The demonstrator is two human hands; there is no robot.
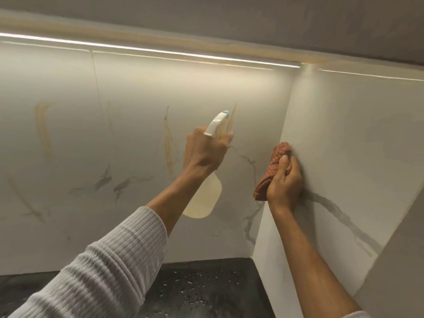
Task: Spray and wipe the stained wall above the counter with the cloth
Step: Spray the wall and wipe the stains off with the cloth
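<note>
The left hand (207, 152) is wrapped around the neck of a spray bottle (203, 200), raised in front of the back wall (80, 145). The bottle's white trigger head with its pale blue nozzle (226, 112) points up toward that wall; its translucent body, holding yellowish liquid, hangs below the wrist. A ribbed pale sleeve (103, 260) covers the left forearm.

The right hand (285, 182) is clenched on a bunched reddish checked cloth (273, 171) and presses it flat against the side wall (355, 145), just right of the corner where the two walls meet. The right forearm is bare.

Left of the bottle, the back wall carries several yellow-brown streaks (168, 148) among grey marble veining; one streak is partly hidden behind the bottle head. Above the bottle, a lit light strip (149, 50) runs beneath an overhead cabinet underside (229, 17). Below the bottle lies a dark speckled counter (206, 288), partly blocked by both arms.
</note>
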